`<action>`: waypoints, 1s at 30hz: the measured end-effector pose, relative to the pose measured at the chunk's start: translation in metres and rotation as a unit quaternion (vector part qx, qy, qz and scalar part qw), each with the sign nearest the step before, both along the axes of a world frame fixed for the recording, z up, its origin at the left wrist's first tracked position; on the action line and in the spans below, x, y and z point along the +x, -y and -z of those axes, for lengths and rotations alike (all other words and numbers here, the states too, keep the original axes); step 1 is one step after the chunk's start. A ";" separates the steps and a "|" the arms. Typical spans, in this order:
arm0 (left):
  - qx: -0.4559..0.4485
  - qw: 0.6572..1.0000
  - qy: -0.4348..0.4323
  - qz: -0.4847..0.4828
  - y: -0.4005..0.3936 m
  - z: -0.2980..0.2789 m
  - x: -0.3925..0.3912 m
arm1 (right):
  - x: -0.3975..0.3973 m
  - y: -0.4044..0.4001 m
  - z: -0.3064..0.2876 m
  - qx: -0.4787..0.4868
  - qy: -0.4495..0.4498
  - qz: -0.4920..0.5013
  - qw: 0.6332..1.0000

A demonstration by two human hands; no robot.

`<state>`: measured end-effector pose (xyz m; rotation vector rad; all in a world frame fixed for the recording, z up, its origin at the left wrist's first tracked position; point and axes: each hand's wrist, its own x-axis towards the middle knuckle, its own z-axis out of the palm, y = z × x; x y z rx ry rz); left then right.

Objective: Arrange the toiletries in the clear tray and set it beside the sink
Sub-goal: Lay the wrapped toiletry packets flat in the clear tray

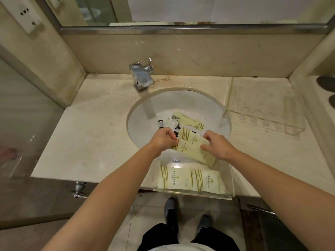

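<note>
Both hands, left hand (164, 140) and right hand (216, 144), pinch two cream sachets (194, 148) over the sink (141, 113), mid-loading, I judge; next they need lowering flat into the clear tray (230, 178) beside two packets (190, 179) already inside.

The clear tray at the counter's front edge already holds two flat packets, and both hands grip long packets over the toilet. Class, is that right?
Not quite: the left hand and right hand hold the long packets over the sink, not a toilet. The head view shows it. The clear tray does hold two flat packets.
</note>
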<state>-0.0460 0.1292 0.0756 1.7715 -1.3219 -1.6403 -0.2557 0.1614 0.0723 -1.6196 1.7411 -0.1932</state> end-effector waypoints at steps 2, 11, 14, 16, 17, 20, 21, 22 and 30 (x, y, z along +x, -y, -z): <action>-0.006 1.000 0.012 0.013 -0.009 0.007 -0.002 | 0.001 -0.007 0.005 0.005 -0.020 -0.017 1.000; -0.135 0.922 0.261 0.250 -0.030 0.020 0.001 | 0.009 -0.019 0.015 -0.004 -0.038 -0.072 0.997; -0.159 0.883 0.308 0.317 -0.032 0.018 0.000 | 0.012 -0.019 0.018 0.001 -0.046 -0.091 0.995; -0.176 0.860 0.333 0.344 -0.033 0.016 0.000 | 0.014 -0.017 0.019 0.002 -0.053 -0.103 0.993; -0.181 0.851 0.342 0.353 -0.033 0.015 0.001 | 0.015 -0.016 0.019 0.002 -0.059 -0.110 0.992; -0.196 0.823 0.369 0.384 -0.033 0.013 0.002 | 0.018 -0.013 0.021 0.001 -0.084 -0.138 0.987; -0.204 0.813 0.379 0.392 -0.033 0.012 0.003 | 0.019 -0.011 0.022 -0.001 -0.093 -0.147 0.985; -0.213 0.804 0.388 0.397 -0.033 0.012 0.004 | 0.020 -0.010 0.022 -0.005 -0.103 -0.155 0.982; -0.279 0.777 0.442 0.351 -0.025 0.007 0.023 | 0.037 -0.013 0.023 -0.121 -0.180 -0.222 0.951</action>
